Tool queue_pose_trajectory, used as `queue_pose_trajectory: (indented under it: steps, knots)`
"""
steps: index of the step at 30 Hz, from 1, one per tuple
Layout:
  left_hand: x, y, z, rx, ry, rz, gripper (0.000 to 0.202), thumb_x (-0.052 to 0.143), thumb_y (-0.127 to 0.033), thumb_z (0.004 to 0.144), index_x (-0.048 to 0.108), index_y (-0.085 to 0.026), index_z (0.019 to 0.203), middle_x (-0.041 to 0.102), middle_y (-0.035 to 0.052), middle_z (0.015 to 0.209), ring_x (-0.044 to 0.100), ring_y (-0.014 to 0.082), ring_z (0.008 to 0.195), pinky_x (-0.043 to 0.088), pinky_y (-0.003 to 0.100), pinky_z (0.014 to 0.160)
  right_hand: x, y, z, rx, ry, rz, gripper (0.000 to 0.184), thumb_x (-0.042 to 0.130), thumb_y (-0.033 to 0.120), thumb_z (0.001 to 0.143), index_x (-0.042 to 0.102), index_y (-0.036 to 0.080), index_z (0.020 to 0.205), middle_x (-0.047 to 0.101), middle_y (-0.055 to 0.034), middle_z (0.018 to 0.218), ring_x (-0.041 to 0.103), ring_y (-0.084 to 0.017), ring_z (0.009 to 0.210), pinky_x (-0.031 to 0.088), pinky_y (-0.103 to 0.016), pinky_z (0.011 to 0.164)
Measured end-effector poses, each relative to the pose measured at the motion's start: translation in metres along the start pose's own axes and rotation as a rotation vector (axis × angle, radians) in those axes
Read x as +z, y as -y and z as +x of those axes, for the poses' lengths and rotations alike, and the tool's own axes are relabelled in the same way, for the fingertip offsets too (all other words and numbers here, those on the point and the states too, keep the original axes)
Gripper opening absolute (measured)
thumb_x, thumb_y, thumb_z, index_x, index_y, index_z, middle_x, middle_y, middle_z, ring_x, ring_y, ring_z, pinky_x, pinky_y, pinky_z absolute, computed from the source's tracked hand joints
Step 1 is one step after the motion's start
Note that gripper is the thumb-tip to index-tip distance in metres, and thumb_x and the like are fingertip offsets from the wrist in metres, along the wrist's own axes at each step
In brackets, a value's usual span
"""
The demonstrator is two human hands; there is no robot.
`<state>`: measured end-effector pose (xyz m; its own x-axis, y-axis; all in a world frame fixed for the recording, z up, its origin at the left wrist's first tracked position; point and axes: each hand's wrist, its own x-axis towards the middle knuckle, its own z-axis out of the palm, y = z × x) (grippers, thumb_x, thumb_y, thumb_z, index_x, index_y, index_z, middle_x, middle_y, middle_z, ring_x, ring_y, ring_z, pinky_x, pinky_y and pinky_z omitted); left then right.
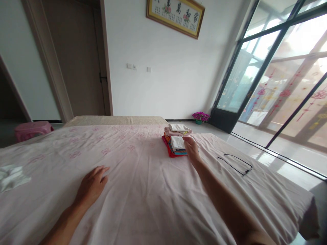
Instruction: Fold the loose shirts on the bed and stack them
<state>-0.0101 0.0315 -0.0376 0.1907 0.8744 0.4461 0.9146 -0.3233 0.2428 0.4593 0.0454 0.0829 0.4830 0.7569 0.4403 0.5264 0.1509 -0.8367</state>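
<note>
While R hand [191, 148] touches cloth pile [177, 143], grip unclear | L hand [93, 183] unclenched | specs [247, 170] to R

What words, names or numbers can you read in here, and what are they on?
"家 和 萬 事": big characters, read from right to left, on the framed picture on the wall.
One more big character, on its left: cut off by the picture's edge, so I can't read it.
Little writing under them: too small to read.
Folded cloths: no words I can make out.
</note>
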Motion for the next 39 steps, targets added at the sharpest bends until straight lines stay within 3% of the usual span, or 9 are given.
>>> queue_pose_trajectory:
  steps: [4,7,10,18,22,25,31,35,39]
  knots:
    - [0.001,0.001,-0.001,0.006,-0.013,0.007,0.040,0.040,-0.025,0.092,0.065,-0.017,0.122,0.064,0.0093,0.128,0.059,0.0218,0.120,0.044,0.035,0.107,0.007,0.007,0.029,-0.123,0.140,-0.578,0.046,0.046,0.047,0.093,0.057,0.033,0.135,0.042,-0.0046,0.152,0.028,-0.033,0.142,0.019,-0.058,0.116]
    - [0.002,0.002,-0.001,0.003,-0.023,0.008,0.040,0.041,-0.026,0.091,0.066,-0.017,0.121,0.064,0.0100,0.127,0.060,0.0230,0.120,0.045,0.037,0.106,0.018,-0.010,0.026,-0.145,0.378,-0.946,0.051,0.030,0.057,0.098,0.044,0.041,0.145,0.027,-0.0004,0.160,0.016,-0.035,0.147,0.016,-0.066,0.112]
    - [0.002,0.002,-0.001,0.008,-0.026,0.002,0.040,0.041,-0.026,0.091,0.066,-0.016,0.120,0.065,0.0105,0.126,0.060,0.0235,0.119,0.046,0.038,0.106,0.024,-0.032,0.016,-0.146,0.472,-1.077,0.057,0.023,0.062,0.098,0.032,0.044,0.151,0.016,0.0007,0.164,0.009,-0.036,0.149,0.018,-0.068,0.110]
    - [0.004,0.002,0.001,-0.022,0.001,-0.012,0.039,0.041,-0.026,0.092,0.064,-0.018,0.122,0.063,0.0096,0.129,0.058,0.0222,0.120,0.043,0.037,0.107,0.019,-0.035,0.024,-0.130,0.510,-1.056,0.056,0.029,0.062,0.097,0.032,0.045,0.150,0.018,-0.0011,0.163,0.012,-0.037,0.148,0.021,-0.068,0.108]
    - [-0.001,-0.004,0.001,-0.046,0.009,-0.021,0.038,0.043,-0.023,0.091,0.064,-0.017,0.122,0.063,0.0100,0.128,0.058,0.0220,0.120,0.042,0.036,0.108,0.023,-0.015,0.021,-0.190,0.422,-1.033,0.046,0.031,0.052,0.100,0.052,0.040,0.139,0.033,-0.0029,0.157,0.019,-0.035,0.146,0.022,-0.065,0.109]
    - [-0.008,-0.011,0.001,-0.060,0.011,-0.037,0.037,0.046,-0.019,0.090,0.065,-0.016,0.122,0.064,0.0109,0.127,0.058,0.0215,0.120,0.041,0.036,0.109,0.046,0.004,-0.001,-0.384,0.321,-0.936,0.042,0.032,0.044,0.101,0.064,0.033,0.127,0.045,-0.0050,0.149,0.023,-0.030,0.145,0.021,-0.054,0.114]
    - [-0.019,-0.021,0.003,-0.121,0.042,-0.028,0.037,0.050,-0.015,0.088,0.064,-0.017,0.123,0.065,0.0081,0.128,0.057,0.0160,0.121,0.038,0.027,0.109,0.120,0.026,-0.067,-0.433,0.721,-0.715,0.046,0.033,0.044,0.101,0.060,0.027,0.134,0.047,-0.0069,0.149,0.042,-0.027,0.136,0.036,-0.042,0.108]
    - [-0.033,0.007,0.004,-0.229,0.017,0.047,0.037,0.048,-0.014,0.088,0.065,-0.020,0.121,0.067,0.0045,0.124,0.060,0.0139,0.115,0.042,0.024,0.103,0.151,0.016,-0.091,-0.446,0.761,-0.739,0.049,0.035,0.041,0.101,0.048,0.023,0.145,0.041,-0.0080,0.154,0.033,-0.026,0.143,0.026,-0.045,0.115]
    - [-0.069,0.072,-0.002,-0.424,-0.065,0.186,0.040,0.044,-0.011,0.087,0.067,-0.019,0.119,0.065,0.0110,0.125,0.056,0.0249,0.120,0.038,0.040,0.107,0.159,0.002,-0.097,-0.489,0.702,-0.763,0.050,0.035,0.042,0.101,0.046,0.024,0.146,0.041,-0.0070,0.154,0.031,-0.025,0.144,0.019,-0.045,0.118]
